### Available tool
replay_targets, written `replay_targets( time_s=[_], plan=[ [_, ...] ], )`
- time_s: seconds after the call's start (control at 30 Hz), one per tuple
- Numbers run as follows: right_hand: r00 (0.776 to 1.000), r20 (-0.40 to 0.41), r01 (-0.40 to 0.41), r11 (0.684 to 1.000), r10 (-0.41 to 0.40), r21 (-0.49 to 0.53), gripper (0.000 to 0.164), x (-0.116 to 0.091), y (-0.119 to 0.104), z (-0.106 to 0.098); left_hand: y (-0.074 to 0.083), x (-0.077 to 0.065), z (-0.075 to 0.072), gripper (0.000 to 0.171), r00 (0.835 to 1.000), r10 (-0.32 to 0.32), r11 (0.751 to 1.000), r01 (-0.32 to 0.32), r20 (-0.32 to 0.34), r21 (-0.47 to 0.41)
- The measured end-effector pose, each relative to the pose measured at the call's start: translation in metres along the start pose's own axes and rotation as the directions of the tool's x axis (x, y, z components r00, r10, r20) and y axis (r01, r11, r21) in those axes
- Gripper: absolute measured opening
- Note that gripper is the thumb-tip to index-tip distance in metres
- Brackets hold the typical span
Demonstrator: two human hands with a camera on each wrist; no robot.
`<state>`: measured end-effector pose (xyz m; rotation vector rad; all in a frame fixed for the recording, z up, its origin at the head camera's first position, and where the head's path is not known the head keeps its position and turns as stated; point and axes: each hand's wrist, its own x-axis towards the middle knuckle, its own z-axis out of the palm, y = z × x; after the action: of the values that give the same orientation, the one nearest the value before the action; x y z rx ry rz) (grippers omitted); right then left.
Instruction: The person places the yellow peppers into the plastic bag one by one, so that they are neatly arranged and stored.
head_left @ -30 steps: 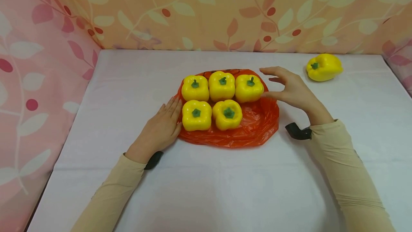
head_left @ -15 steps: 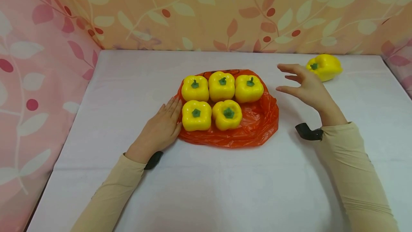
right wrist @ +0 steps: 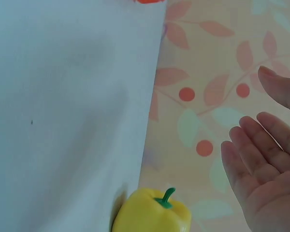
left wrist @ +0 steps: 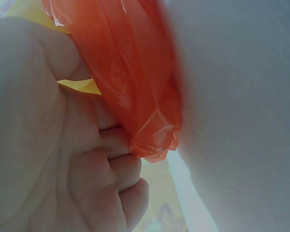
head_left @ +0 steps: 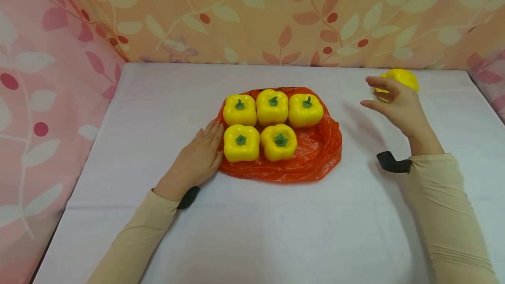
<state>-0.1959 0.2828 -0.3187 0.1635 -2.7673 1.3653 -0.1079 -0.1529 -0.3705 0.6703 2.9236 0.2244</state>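
Several yellow bell peppers (head_left: 241, 148) with green stems stand in two rows on a red plastic bag (head_left: 311, 148) in the head view. My left hand (head_left: 195, 161) rests along the left edge of the bag, fingers straight; in the left wrist view those fingers (left wrist: 118, 166) touch the red plastic. Another yellow bell pepper (head_left: 408, 79) lies alone at the back right. My right hand (head_left: 406, 108) hovers just in front of it and partly hides it, thumb and fingers apart, holding nothing. The right wrist view shows this lone pepper (right wrist: 152, 215) below the hand, not touched.
A white cloth (head_left: 252, 231) covers the table. Floral fabric (head_left: 252, 12) rises behind its back edge, and pink floral fabric (head_left: 31, 122) hangs at the left. A black wrist mount (head_left: 393, 162) juts out from the right wrist.
My right hand has moved right, from beside the right-hand pepper on the bag to in front of the lone pepper. My left hand, the bag and the peppers have stayed put.
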Motion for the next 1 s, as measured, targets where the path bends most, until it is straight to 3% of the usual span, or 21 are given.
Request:
replay_targets(
  time_s=[0.2,0.37,0.67,0.87,1.0],
  plan=[
    [0.996,-0.092,0.013,0.997,-0.006,0.071,0.054,0.003,0.011,-0.010,0.000,0.000,0.000,0.063,1.000,0.000,1.000,0.000,-0.001,-0.002],
    [0.988,-0.150,-0.021,0.996,0.033,0.085,0.054,0.001,0.022,-0.020,0.001,0.000,0.001,0.062,1.000,0.007,1.000,-0.007,-0.002,-0.004],
    [0.971,-0.226,-0.087,0.996,0.081,-0.013,0.052,0.005,0.029,-0.035,0.002,0.000,0.000,0.062,1.000,0.003,1.000,-0.003,0.004,0.001],
    [0.960,-0.238,-0.178,0.975,0.144,-0.129,0.057,0.013,0.032,-0.042,0.002,0.000,-0.001,0.062,1.000,0.001,1.000,-0.001,0.004,0.003],
    [0.959,-0.247,-0.191,0.963,0.141,-0.190,0.060,0.017,0.037,-0.042,0.001,0.000,-0.001,0.062,1.000,0.000,1.000,0.000,0.004,0.002]
  ],
)
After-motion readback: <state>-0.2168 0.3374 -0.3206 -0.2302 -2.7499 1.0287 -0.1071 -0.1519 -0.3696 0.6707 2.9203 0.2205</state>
